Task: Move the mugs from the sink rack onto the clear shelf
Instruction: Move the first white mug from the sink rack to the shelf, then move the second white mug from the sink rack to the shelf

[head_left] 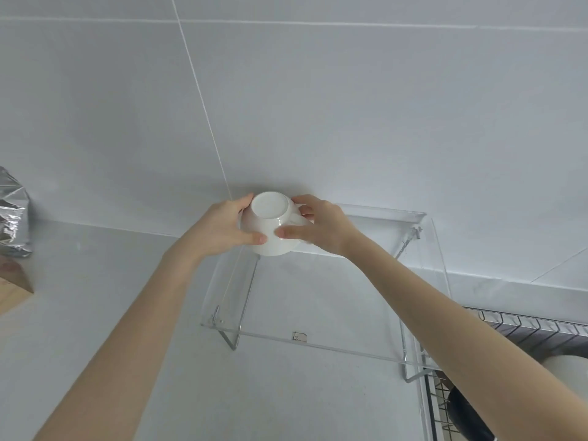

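Large pale grey wall tiles (318, 106) with thin white grout lines rise behind a white countertop (95, 297), evenly lit, with soft shadows near the wall.

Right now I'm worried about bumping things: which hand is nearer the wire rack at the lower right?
Right. The right hand holds the mug on the rack's side; the left hand grips the mug's far side.

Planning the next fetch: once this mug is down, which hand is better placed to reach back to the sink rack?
The right hand. The sink rack lies at the right edge, under that forearm, while the left hand is on the mug's far side, away from it.
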A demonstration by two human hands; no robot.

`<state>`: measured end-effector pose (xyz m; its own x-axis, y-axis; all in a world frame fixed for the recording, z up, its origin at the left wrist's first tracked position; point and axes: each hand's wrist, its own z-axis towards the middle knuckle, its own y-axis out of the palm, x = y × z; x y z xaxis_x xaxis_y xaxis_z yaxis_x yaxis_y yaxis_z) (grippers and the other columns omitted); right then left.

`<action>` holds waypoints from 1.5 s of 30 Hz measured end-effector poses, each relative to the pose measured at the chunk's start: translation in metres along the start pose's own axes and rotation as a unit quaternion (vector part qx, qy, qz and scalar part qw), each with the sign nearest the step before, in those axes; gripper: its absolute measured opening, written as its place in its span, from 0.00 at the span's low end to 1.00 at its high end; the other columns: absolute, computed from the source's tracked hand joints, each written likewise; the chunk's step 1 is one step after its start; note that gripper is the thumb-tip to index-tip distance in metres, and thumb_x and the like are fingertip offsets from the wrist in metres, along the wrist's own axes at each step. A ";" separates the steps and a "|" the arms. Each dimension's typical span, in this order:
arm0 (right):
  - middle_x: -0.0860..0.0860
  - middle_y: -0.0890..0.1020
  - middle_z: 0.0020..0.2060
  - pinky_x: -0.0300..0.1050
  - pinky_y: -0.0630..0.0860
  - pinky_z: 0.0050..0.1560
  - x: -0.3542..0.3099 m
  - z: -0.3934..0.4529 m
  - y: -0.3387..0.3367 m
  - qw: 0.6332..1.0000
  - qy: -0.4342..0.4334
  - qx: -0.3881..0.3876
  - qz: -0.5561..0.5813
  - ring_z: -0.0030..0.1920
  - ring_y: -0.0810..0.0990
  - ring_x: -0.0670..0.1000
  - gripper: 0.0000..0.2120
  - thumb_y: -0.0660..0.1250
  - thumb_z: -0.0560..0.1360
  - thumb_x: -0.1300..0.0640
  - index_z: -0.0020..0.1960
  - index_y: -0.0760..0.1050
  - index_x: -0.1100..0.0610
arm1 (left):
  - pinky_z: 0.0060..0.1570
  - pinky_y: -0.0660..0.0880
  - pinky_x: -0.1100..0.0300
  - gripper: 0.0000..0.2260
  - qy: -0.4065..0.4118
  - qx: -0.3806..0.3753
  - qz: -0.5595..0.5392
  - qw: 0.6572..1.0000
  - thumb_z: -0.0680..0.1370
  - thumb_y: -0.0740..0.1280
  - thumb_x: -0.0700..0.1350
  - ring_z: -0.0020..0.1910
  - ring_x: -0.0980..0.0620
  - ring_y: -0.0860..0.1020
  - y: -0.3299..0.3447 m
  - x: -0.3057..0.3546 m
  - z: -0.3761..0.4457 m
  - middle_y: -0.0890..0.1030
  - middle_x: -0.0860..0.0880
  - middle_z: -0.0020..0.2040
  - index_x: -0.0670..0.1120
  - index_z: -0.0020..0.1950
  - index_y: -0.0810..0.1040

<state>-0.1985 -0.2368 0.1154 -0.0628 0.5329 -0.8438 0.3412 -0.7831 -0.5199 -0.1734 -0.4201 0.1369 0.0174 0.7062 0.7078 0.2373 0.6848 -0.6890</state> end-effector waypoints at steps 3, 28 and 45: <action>0.52 0.71 0.66 0.42 0.66 0.60 0.000 -0.005 -0.002 0.999 0.012 -0.037 0.001 0.66 0.70 0.52 0.36 0.72 0.68 0.48 0.70 0.59 0.52 | 0.56 0.67 0.61 0.30 -0.003 0.025 0.040 0.999 0.67 0.72 0.39 0.64 0.44 0.71 0.004 0.009 -0.001 0.76 0.48 0.57 0.46 0.67 0.66; 0.58 0.79 0.58 0.44 0.68 0.61 0.268 -0.333 -0.233 0.928 0.269 0.256 -0.018 0.60 0.76 0.54 0.23 0.72 0.68 0.60 0.61 0.72 0.59 | 0.67 0.62 0.54 0.35 0.106 -0.232 -0.052 0.965 0.67 0.73 0.47 0.70 0.47 0.66 0.390 0.239 -0.029 0.68 0.43 0.71 0.43 0.70 0.62; 0.52 0.77 0.57 0.48 0.71 0.52 0.361 -0.302 -0.222 0.951 0.278 0.062 -0.120 0.57 0.74 0.56 0.37 0.77 0.58 0.54 0.63 0.65 0.53 | 0.57 0.71 0.53 0.37 0.000 -0.199 -0.088 0.976 0.61 0.77 0.46 0.60 0.46 0.72 0.506 0.217 -0.001 0.75 0.45 0.62 0.46 0.67 0.65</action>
<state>-0.0131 0.2260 -0.0335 0.3913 0.7619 -0.5161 0.2650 -0.6304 -0.7297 -0.0482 0.0796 -0.0575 -0.0569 0.5838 0.8099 0.5949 0.6713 -0.4421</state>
